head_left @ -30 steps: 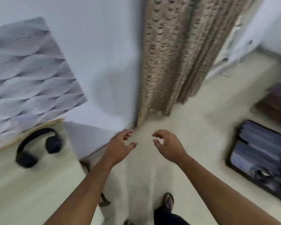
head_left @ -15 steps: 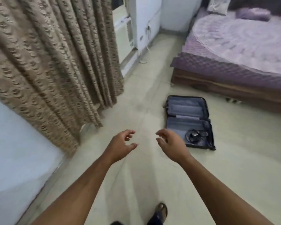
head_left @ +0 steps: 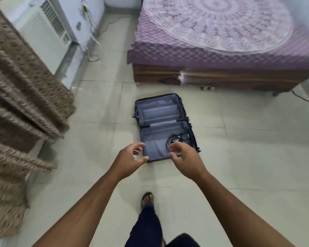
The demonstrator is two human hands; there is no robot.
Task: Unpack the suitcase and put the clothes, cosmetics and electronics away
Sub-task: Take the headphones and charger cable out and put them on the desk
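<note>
At the bottom, a leg in dark trousers (head_left: pixel 146 227) and a foot in a sandal (head_left: pixel 147 198) are seen on the pale tiled floor (head_left: pixel 248 166). Both forearms are stretched forward. The left hand (head_left: pixel 128 162) and the right hand (head_left: pixel 186 160) are held in the air with loosely curled fingers, and nothing is held in them. Just beyond them, the suitcase (head_left: pixel 161 125) is laid open flat on the floor. A coiled dark cable (head_left: pixel 177 138) is seen in its nearer half, by the right side. Farther away, a bed (head_left: pixel 221 41) with a purple cover is placed. At the left, a brown curtain (head_left: pixel 21 107) and a white cooler (head_left: pixel 48 34) are seen.
</note>
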